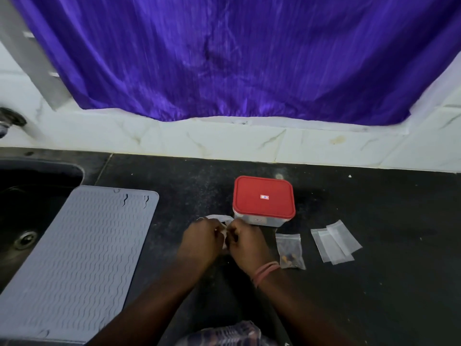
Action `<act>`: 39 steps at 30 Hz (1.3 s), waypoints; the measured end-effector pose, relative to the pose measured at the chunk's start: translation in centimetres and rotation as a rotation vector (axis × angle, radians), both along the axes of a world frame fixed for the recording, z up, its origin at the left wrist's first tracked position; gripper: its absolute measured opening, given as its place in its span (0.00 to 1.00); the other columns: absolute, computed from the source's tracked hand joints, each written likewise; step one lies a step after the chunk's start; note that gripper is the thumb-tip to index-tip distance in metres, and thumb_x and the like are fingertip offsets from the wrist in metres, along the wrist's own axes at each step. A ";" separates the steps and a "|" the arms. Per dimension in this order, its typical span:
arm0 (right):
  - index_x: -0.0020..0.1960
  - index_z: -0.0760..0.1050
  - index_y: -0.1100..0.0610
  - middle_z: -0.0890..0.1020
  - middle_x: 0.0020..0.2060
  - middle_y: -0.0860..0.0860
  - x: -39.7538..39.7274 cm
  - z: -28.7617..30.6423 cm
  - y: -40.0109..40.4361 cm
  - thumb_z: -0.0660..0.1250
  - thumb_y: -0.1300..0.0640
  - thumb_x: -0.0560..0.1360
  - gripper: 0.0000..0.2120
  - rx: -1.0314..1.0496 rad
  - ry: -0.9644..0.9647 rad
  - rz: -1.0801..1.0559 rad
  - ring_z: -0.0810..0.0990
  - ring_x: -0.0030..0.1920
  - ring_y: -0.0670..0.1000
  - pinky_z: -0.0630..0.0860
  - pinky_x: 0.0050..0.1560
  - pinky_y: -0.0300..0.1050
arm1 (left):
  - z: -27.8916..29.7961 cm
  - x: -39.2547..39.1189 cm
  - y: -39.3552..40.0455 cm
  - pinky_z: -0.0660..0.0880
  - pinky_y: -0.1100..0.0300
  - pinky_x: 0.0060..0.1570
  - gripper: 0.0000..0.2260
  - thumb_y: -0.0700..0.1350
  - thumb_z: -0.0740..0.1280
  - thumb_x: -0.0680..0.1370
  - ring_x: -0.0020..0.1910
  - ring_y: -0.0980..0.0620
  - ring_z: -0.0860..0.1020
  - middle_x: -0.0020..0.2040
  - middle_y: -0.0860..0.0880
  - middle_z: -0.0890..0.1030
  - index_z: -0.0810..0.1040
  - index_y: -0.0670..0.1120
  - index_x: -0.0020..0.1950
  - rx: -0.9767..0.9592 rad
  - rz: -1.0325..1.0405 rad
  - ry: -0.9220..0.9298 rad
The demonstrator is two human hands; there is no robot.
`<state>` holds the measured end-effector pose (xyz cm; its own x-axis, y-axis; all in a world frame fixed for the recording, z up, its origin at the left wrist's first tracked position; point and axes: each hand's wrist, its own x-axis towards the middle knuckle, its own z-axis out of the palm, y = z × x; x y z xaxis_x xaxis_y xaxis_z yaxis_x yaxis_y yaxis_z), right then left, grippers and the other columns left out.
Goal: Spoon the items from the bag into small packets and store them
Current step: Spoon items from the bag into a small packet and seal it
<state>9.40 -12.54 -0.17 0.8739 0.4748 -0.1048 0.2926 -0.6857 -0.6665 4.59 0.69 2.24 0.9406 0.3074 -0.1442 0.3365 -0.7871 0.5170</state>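
Both my hands meet over the black counter, pinching a white plastic bag [219, 217] between them. My left hand [202, 239] grips its left side and my right hand [245, 239] grips its right side; most of the bag is hidden under my fingers. Just right of my right wrist lies a small clear packet [290, 250] with a few brown items inside. Further right lie a few empty clear packets [335, 242], overlapping. A clear box with a red lid [264, 198] stands shut directly behind my hands. No spoon is visible.
A grey ribbed mat [77, 258] lies at the left, partly over the dark sink [22, 221]. A white tiled ledge [224, 141] and a purple curtain [237, 58] run along the back. Bare black counter [386, 283] stretches to the right.
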 end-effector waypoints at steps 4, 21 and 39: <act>0.51 0.82 0.49 0.86 0.48 0.44 -0.9 -1.5 0.7 0.67 0.54 0.75 0.08 0.176 0.341 0.060 0.83 0.49 0.41 0.81 0.56 0.48 | -1.1 -1.4 1.4 0.79 0.57 0.47 0.10 0.45 0.63 0.80 0.47 0.49 0.82 0.50 0.46 0.84 0.85 0.47 0.51 0.088 0.094 0.098; 0.52 0.78 0.53 0.83 0.47 0.49 1.4 -2.1 0.2 0.59 0.53 0.80 0.09 -0.201 -0.263 -0.129 0.81 0.50 0.50 0.65 0.45 0.39 | -6.4 1.9 4.1 0.75 0.56 0.46 0.40 0.77 0.61 0.68 0.47 0.47 0.82 0.49 0.41 0.84 0.83 0.42 0.54 -0.377 0.485 0.265; 0.36 0.77 0.52 0.82 0.33 0.49 2.2 -4.0 -1.1 0.60 0.51 0.71 0.10 -0.230 -0.164 -0.156 0.82 0.35 0.50 0.80 0.40 0.48 | -8.7 2.0 1.1 0.75 0.57 0.40 0.07 0.41 0.71 0.78 0.42 0.48 0.79 0.41 0.45 0.79 0.73 0.41 0.48 -0.816 0.745 -0.122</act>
